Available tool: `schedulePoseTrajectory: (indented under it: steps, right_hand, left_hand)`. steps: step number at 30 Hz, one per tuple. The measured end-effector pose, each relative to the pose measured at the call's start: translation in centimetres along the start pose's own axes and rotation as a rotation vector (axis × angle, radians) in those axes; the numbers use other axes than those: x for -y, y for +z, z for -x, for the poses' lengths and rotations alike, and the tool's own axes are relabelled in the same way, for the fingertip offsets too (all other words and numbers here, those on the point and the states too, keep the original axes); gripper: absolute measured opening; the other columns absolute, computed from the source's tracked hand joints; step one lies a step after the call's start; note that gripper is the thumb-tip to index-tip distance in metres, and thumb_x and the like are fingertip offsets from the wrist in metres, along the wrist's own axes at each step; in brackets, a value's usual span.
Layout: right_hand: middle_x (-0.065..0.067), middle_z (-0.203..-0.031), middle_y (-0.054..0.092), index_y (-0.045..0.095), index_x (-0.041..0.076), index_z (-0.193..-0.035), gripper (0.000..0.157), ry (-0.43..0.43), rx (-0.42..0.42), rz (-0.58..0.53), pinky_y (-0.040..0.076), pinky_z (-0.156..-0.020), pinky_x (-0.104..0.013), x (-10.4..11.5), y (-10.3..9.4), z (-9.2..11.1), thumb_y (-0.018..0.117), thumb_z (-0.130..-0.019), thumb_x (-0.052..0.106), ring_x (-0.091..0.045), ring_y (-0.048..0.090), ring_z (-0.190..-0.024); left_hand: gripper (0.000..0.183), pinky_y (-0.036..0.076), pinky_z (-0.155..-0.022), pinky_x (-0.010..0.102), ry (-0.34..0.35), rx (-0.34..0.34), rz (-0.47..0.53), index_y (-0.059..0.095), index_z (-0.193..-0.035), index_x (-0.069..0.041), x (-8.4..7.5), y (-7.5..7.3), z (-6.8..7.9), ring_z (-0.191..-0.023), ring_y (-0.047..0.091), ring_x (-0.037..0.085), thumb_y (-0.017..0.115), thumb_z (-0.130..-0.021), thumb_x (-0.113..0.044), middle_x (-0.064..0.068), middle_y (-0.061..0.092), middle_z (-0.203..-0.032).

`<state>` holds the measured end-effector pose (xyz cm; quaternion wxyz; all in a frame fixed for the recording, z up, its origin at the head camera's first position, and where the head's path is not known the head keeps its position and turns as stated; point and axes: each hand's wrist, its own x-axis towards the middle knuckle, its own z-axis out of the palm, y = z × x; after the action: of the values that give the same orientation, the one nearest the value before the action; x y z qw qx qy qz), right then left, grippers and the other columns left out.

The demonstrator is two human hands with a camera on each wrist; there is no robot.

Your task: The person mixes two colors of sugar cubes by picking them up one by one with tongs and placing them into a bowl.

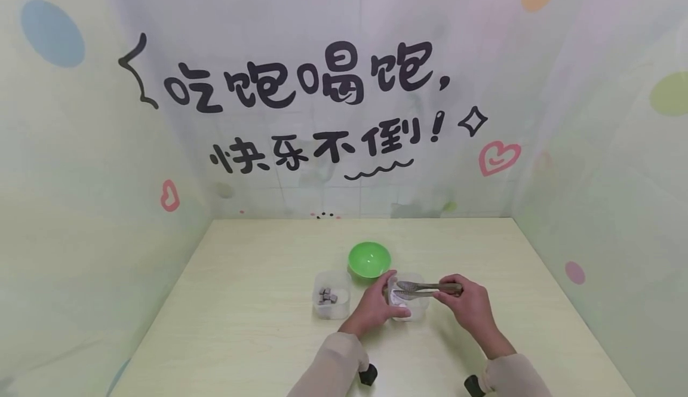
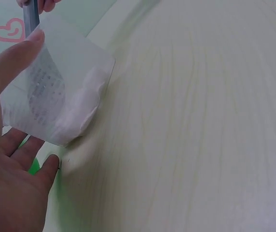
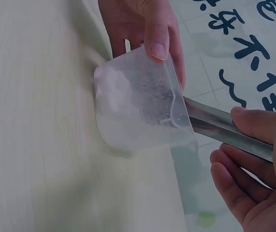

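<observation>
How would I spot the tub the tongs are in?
On the pale table, find the green bowl. Nearer the viewer, slightly right, the left hand grips a clear tub. Unlike the other tub, holding grey pieces, this holds white stuff and tongs.

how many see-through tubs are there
2: one tub with grey cubes, left of the left hand; a second tub gripped by that hand, tongs reaching in.
</observation>
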<state>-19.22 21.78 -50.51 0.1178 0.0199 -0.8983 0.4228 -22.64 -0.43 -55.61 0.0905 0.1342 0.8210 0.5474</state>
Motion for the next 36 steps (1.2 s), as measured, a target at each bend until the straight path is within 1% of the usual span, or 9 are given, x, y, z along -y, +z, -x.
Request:
schedulePoseTrajectory:
  steps: [6,12,17,24,29,36]
  right_hand:
    - [-0.007,-0.084,0.073,0.07,0.004,-0.095,0.021,-0.01,-0.008,0.036,0.05,-0.056,-0.025,0.7,0.0,0.1,0.081,-0.078,0.01,-0.018,0.066,-0.072]
    - [-0.007,-0.083,0.073,0.07,0.004,-0.094,0.021,-0.015,0.003,0.077,0.049,-0.056,-0.026,1.1,-0.3,0.3,0.081,-0.078,0.012,-0.018,0.065,-0.071]
    - [-0.007,-0.085,0.072,0.07,0.004,-0.095,0.022,-0.016,0.017,0.075,0.05,-0.056,-0.026,1.1,-0.3,0.4,0.081,-0.078,0.012,-0.017,0.065,-0.072]
    - [-0.005,-0.08,0.07,0.07,0.004,-0.091,0.02,-0.012,0.023,0.098,0.047,-0.054,-0.027,1.5,-0.5,0.3,0.082,-0.077,0.011,-0.015,0.059,-0.066]
    - [-0.006,-0.082,0.071,0.07,0.003,-0.094,0.021,0.005,0.022,0.091,0.047,-0.054,-0.026,1.5,-0.2,0.5,0.081,-0.079,0.011,-0.015,0.06,-0.067]
    - [-0.007,-0.082,0.071,0.07,0.004,-0.091,0.019,-0.016,0.008,0.105,0.047,-0.054,-0.027,1.5,0.0,0.3,0.081,-0.078,0.011,-0.015,0.061,-0.066]
  left_hand:
    - [0.101,0.031,-0.109,0.051,0.0,0.0,-0.009,0.035,-0.151,-0.019,0.2,0.0,-0.1,-0.133,0.041,0.029,0.09,-0.066,-0.03,0.007,0.045,-0.147]
    - [0.1,0.031,-0.109,0.051,0.008,0.006,-0.005,0.035,-0.151,-0.018,0.1,0.1,0.0,-0.133,0.041,0.031,0.089,-0.067,-0.028,0.009,0.045,-0.147]
    - [0.1,0.031,-0.109,0.052,0.01,0.003,-0.004,0.036,-0.15,-0.017,0.0,0.1,0.1,-0.133,0.042,0.031,0.09,-0.067,-0.026,0.009,0.047,-0.145]
    - [0.099,0.031,-0.109,0.052,0.004,0.004,0.0,0.036,-0.15,-0.019,0.1,0.1,0.2,-0.133,0.041,0.031,0.089,-0.067,-0.027,0.009,0.046,-0.146]
    - [0.099,0.03,-0.109,0.052,0.003,0.004,-0.008,0.035,-0.151,-0.02,0.3,0.1,0.2,-0.134,0.04,0.031,0.089,-0.068,-0.028,0.008,0.045,-0.147]
    - [0.099,0.03,-0.109,0.053,0.017,0.003,-0.002,0.035,-0.151,-0.018,0.3,0.2,0.2,-0.134,0.04,0.031,0.089,-0.068,-0.029,0.008,0.045,-0.146]
